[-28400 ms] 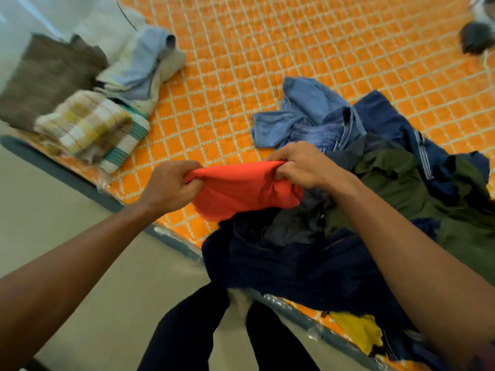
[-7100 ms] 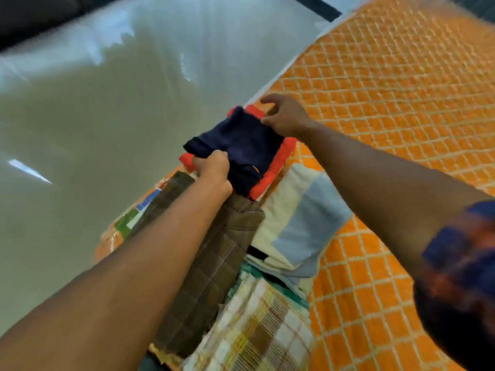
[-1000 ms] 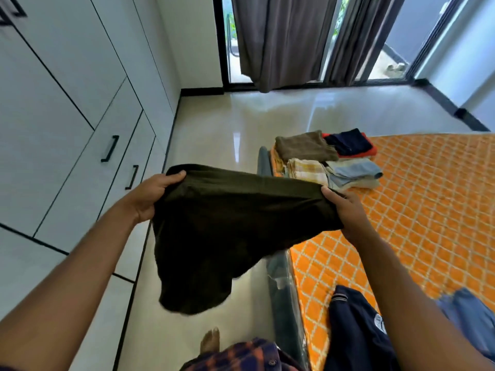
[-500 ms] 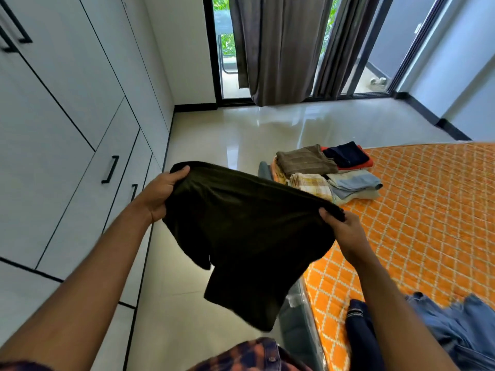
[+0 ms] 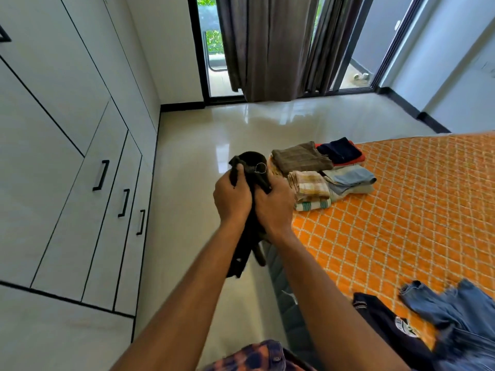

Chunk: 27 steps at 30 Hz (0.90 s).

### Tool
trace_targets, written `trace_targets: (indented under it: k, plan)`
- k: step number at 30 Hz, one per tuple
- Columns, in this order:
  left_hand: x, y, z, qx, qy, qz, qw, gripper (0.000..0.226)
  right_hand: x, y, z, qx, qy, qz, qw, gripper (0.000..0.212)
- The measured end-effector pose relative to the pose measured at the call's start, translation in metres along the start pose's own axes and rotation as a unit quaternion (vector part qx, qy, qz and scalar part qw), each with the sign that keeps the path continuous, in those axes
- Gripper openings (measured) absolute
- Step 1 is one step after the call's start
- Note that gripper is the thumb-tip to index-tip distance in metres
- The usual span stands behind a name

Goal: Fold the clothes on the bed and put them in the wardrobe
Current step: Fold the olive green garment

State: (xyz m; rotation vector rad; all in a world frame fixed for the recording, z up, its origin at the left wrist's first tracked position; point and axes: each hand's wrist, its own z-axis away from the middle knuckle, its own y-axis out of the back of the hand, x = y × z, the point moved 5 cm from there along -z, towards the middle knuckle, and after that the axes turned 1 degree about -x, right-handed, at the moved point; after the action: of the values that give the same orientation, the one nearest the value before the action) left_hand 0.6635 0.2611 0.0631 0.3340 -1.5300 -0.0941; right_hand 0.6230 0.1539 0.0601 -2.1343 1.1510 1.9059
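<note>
Left hand (image 5: 232, 200) and right hand (image 5: 273, 203) are pressing together in mid-air, both clamping the top edge of a dark garment (image 5: 242, 253). It is hanging doubled between them over the floor, just beside the bed (image 5: 401, 223). Steering from afar, I am reading this as the halving fold. To do it well, I am thinking the two gripped edges need to be matching corner to corner, with the cloth dropping straight and untwisted before it is going down flat on the orange cover. One hand could be pinching both corners while the other is smoothing downward. A folded stack (image 5: 321, 170) is sitting at the bed's far corner. Jeans (image 5: 460, 314) and a navy top (image 5: 385, 322) are lying unfolded at the near edge. The wardrobe (image 5: 67, 156) is standing on the left, its visible doors closed.
</note>
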Motion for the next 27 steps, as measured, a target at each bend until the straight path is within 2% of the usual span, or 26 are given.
trace_targets:
  k: [2,6,9,10,12,14,17,18,19,20,21,22,23,24,25,26,27]
  plan:
    - [0.002,0.002,0.004,-0.009,-0.02,-0.014,1.0,0.033,0.002,-0.001,0.002,0.006,0.009,-0.002,1.0,0.019]
    - [0.005,0.0,0.01,-0.064,-0.017,-0.012,0.998,0.03,0.007,-0.004,0.003,-0.033,0.016,-0.012,0.999,0.027]
    - [0.003,-0.008,0.015,-0.116,0.018,0.071,0.991,0.03,0.005,-0.004,0.01,-0.07,0.016,-0.063,0.995,0.03]
    - [0.001,-0.013,0.018,-0.146,0.042,0.124,0.981,0.033,0.006,-0.004,0.013,-0.085,0.014,-0.088,0.992,0.029]
    - [-0.002,-0.023,0.031,-0.216,0.102,0.222,0.946,0.054,0.01,-0.003,0.018,-0.12,0.004,-0.135,0.984,0.027]
    - [-0.006,-0.028,0.043,-0.283,0.129,0.285,0.907,0.066,0.018,0.003,0.02,-0.136,-0.02,-0.139,0.981,0.03]
    - [-0.014,-0.028,0.048,-0.378,0.178,0.346,0.84,0.06,0.036,0.032,0.008,-0.088,-0.022,-0.062,0.994,0.007]
    - [-0.016,-0.03,0.05,-0.393,0.194,0.34,0.832,0.054,0.041,0.045,0.006,-0.087,-0.031,-0.064,0.994,0.009]
    - [-0.022,-0.031,0.045,-0.378,0.187,0.307,0.854,0.044,0.046,0.054,0.005,-0.105,-0.047,-0.099,0.988,0.015]
    - [-0.028,-0.033,0.041,-0.349,0.162,0.244,0.89,0.034,0.051,0.064,0.007,-0.133,-0.07,-0.146,0.978,0.019]
    - [-0.036,-0.035,0.038,-0.31,0.134,0.159,0.928,0.035,0.059,0.078,0.012,-0.158,-0.098,-0.203,0.961,0.02]
    - [-0.045,-0.033,0.031,-0.279,0.108,0.098,0.949,0.053,0.064,0.084,0.017,-0.186,-0.127,-0.261,0.939,0.018]
    - [-0.054,-0.039,0.03,-0.291,0.102,0.072,0.949,0.08,0.07,0.095,0.022,-0.2,-0.159,-0.316,0.914,0.021]
    - [-0.062,-0.051,0.033,-0.32,0.124,0.09,0.935,0.105,0.08,0.109,0.028,-0.21,-0.185,-0.359,0.89,0.031]
    - [-0.071,-0.06,0.035,-0.361,0.144,0.117,0.914,0.121,0.086,0.12,0.032,-0.224,-0.204,-0.392,0.868,0.041]
    - [-0.073,-0.072,0.042,-0.406,0.16,0.147,0.888,0.125,0.094,0.132,0.036,-0.237,-0.212,-0.418,0.851,0.045]
    - [-0.073,-0.083,0.047,-0.446,0.174,0.171,0.861,0.12,0.099,0.14,0.04,-0.249,-0.22,-0.429,0.84,0.043]
